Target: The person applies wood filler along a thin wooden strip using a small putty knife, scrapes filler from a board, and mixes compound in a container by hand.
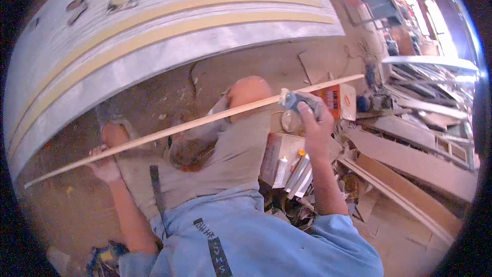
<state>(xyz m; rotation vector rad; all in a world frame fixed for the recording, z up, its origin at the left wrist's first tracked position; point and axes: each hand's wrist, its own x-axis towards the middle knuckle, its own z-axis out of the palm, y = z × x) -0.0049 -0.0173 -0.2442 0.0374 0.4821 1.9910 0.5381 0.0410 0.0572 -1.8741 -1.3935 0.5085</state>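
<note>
A long, thin wooden strip (pixel 205 122) lies slantwise across my lap, its right end higher in the view. Near its left end, my left hand (pixel 106 165) is closed around it. My right hand (pixel 315 112) grips a small blue-grey object with a pale, ragged end (pixel 289 100), held against the strip right of the middle. Whether that object is a folded cloth, abrasive or something else I cannot tell. Beyond the strip, two similar yellowish strips (pixel 205 24) lie along the near side of a whitish table (pixel 169 51).
Right of my legs are a cardboard box (pixel 272 160), white tubes (pixel 281 172) with one yellow cap, and a red-and-white box (pixel 335 100). Wooden boards and offcuts (pixel 410 154) pile up at the right. Dark patches or small items (pixel 123 0) are on the table.
</note>
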